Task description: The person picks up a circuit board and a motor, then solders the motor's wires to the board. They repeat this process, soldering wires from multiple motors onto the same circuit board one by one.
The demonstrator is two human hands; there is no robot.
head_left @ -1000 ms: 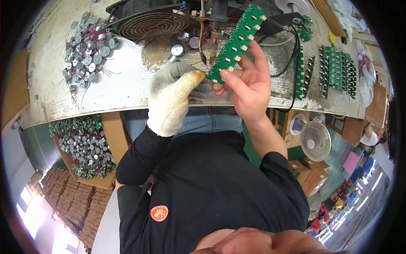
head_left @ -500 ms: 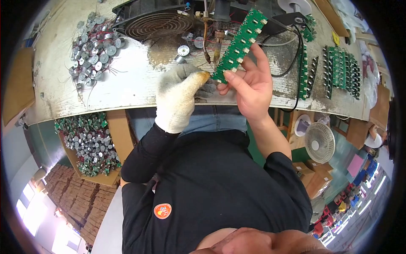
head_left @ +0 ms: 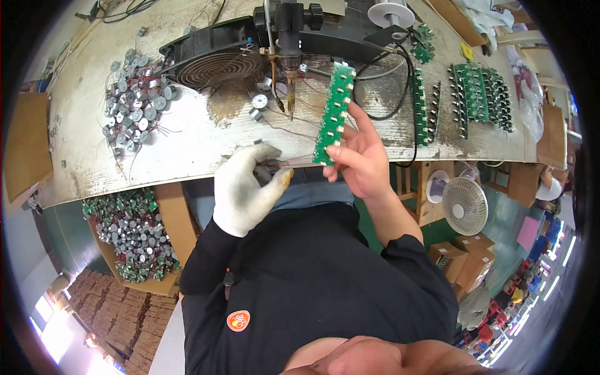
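Note:
My right hand [head_left: 364,161] pinches the lower end of a long green circuit board [head_left: 336,112] between thumb and fingers. The board stands tilted above the table's near edge, a row of small white connectors along it. Thin reddish wires run from the board toward small round motors [head_left: 259,101] on the table. In a white glove, my left hand [head_left: 250,187] is left of the board, thumb and forefinger apart; its other fingers are partly hidden. Beyond the hands, a soldering iron [head_left: 290,94] points downward on a stand, a thin feed tube beside its tip.
A black fan [head_left: 215,70] lies behind the iron. Many wired motors [head_left: 140,103] are heaped at the left, and more boards [head_left: 478,94] stand at the right. A solder spool [head_left: 389,14] is at the back. Below the table's left is a carton [head_left: 172,215] of motors and boards.
The board has come away from the iron's tip toward me and stands more upright. My left hand has drawn back, its thumb and forefinger spreading. The view has also shifted.

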